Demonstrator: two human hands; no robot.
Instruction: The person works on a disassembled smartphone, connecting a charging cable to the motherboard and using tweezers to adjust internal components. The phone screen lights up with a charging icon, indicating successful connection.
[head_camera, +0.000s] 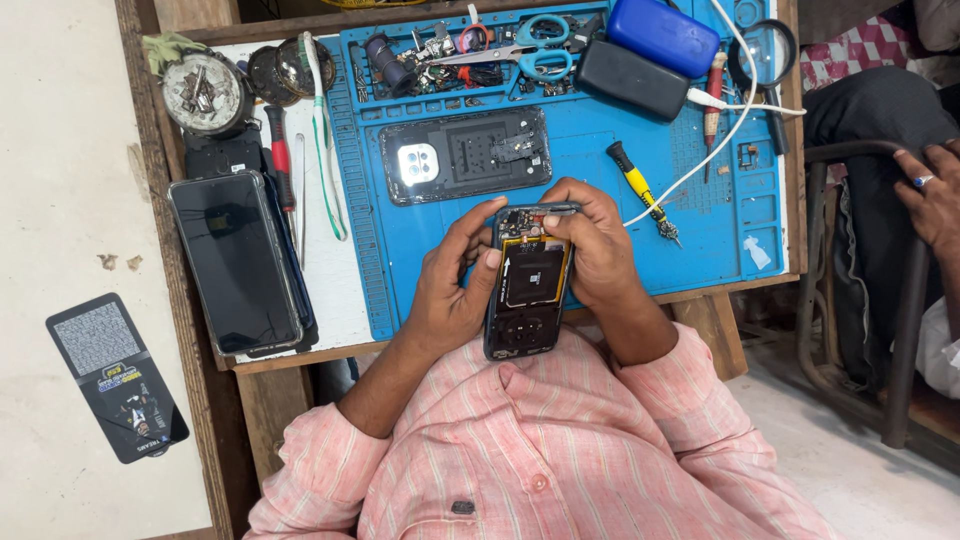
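The opened phone (527, 290) was held upright in front of the person's chest, just over the near edge of the desk (330, 300), with its back removed and the coil and upper board showing. To do this step well, I judge that the phone had to be kept steady from the side while the fingertips worked lightly on the small parts at the top, without pressing on the coil.

The left hand (452, 285) was wrapped around the left side of the phone, thumb on its edge, fingers curled behind. The right hand (592, 240) was bent over the top end, its fingertips pressed together on the upper board; whether they pinched a small part, I could not tell.

Behind, on the blue mat (700, 230), lay the removed back cover (465, 155) and a yellow screwdriver (640, 190). Another phone (235, 260) lay well apart at the left.
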